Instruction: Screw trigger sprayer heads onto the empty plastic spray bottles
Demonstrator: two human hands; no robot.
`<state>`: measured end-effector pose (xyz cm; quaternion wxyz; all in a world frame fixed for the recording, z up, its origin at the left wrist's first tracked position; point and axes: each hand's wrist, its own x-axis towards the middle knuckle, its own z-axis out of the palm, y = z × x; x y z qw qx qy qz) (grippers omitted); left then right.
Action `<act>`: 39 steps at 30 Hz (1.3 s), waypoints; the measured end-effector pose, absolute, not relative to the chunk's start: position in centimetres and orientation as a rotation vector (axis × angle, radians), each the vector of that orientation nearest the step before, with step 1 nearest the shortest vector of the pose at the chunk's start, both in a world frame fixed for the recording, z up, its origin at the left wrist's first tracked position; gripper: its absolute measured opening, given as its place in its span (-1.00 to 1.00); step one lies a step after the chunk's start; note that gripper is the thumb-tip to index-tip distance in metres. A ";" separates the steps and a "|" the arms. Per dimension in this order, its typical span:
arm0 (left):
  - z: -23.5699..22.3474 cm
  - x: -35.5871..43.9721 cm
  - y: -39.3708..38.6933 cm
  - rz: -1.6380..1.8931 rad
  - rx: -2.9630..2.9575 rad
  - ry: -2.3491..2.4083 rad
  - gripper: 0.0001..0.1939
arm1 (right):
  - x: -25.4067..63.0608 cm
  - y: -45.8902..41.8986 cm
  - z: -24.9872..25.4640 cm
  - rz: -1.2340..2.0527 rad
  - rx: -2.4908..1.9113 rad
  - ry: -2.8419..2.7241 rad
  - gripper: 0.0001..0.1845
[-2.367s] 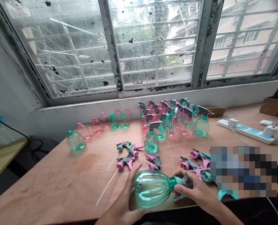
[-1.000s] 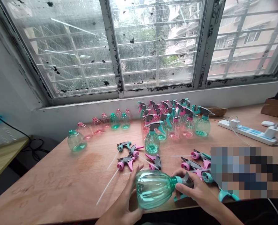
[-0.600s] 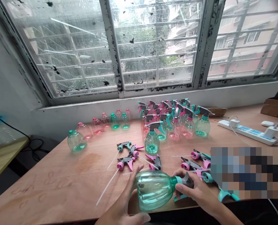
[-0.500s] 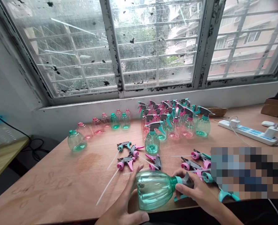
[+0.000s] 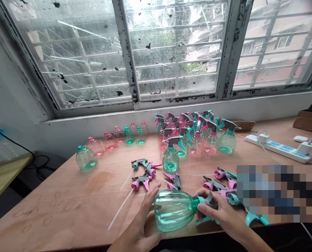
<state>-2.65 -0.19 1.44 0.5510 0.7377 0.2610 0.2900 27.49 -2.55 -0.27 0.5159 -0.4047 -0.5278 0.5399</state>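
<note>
A clear green spray bottle (image 5: 173,211) lies sideways in the air over the table's front edge, its base to the left. My left hand (image 5: 142,224) is closed around the base end. At the neck, my right hand (image 5: 216,206) grips the spray head (image 5: 210,201), which has a teal collar and a grey body; its teal trigger hangs below. Just behind the bottle are loose pink-and-grey spray heads (image 5: 141,182) with thin clear tubes. More loose heads (image 5: 217,185), pink and teal, lie beyond my right hand.
Finished-looking spray bottles (image 5: 171,159) stand grouped by the window. Headless green and pink bottles (image 5: 86,158) form a row at the left. A white power strip (image 5: 278,148) with cables and a cardboard box (image 5: 307,120) sit at the right. A blurred patch covers the right front.
My left hand has shifted its grip, with the thumb now turned in under the base. The bottle has turned slightly and moved a little; my right hand stays at the neck.
</note>
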 end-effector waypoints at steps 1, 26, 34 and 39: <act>1.5 -2.6 -0.2 0.679 1.732 0.614 -0.12 | 27.5 -2.5 -0.3 1.297 -0.975 -1.269 -0.61; 1.8 -2.0 -0.1 0.741 1.713 0.622 -0.05 | 27.5 -2.5 -0.6 1.284 -0.983 -1.279 -0.63; 2.0 -2.3 -0.3 0.690 1.585 0.667 -0.02 | 27.4 -2.5 -0.7 1.295 -1.001 -1.271 -0.61; 1.8 -1.7 -0.3 0.777 1.679 0.618 -0.19 | 27.5 -2.7 -0.3 1.279 -1.032 -1.301 -0.60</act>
